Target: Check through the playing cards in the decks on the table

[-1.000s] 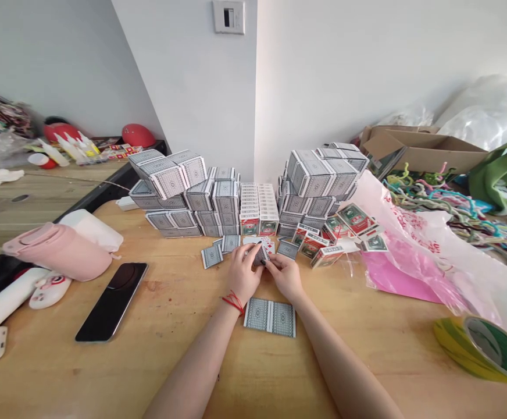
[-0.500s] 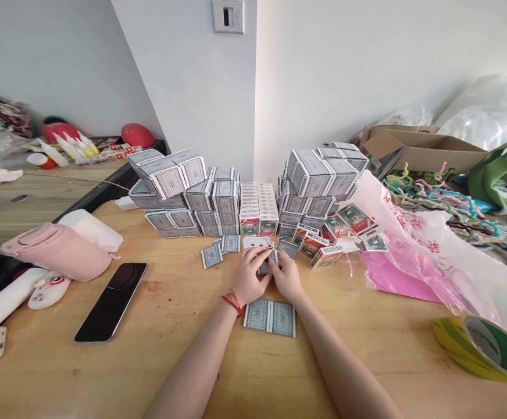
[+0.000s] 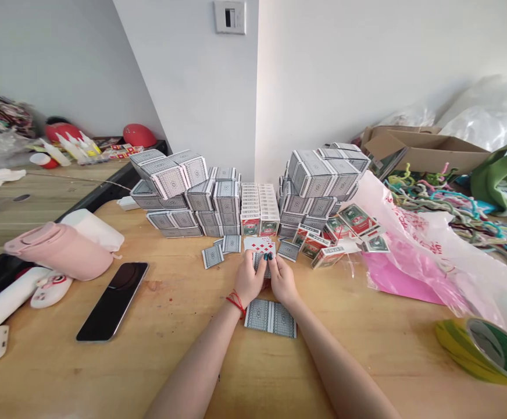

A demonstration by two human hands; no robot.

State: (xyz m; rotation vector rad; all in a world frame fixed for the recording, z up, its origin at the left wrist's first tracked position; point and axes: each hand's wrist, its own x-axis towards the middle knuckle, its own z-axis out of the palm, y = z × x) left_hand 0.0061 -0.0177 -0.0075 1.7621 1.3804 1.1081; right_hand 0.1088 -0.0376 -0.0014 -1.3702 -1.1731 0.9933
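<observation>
**Two hands pinch one patterned card**

The left hand (image 3: 248,280) and right hand (image 3: 283,281) share a grip on a grey-backed card (image 3: 257,260), mid-bench (image 3: 170,372); card blocks (image 3: 168,180) already stand stacked at eleven and one o'clock; the flat cards (image 3: 260,316) at six o'clock seem unused so far; fingers hide much of the held card, so I cannot tell if it is single; the tape roll (image 3: 454,349), towards four, is cut off.

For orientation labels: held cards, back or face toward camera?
Back toward camera: the cards show a grey patterned side between the left hand and right hand. Their far side is hidden.
</observation>
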